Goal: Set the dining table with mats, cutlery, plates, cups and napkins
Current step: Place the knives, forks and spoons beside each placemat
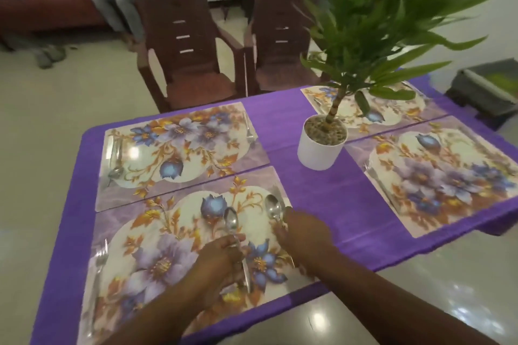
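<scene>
Left hand (221,253) grips spoon (232,225), lower centre of frame, over near floral placemat (157,258); long axis near vertical, bowl toward top. Right hand (301,232) pinches second spoon (273,209) at mat's right edge, bowl toward top.

Dim, soft indoor light, white glare spots on the far-left mat (179,148) and glossy floor (462,302), soft motion blur throughout, plant leaves (392,8) smeared, wide-angle bending at the edges, faint shadows
</scene>
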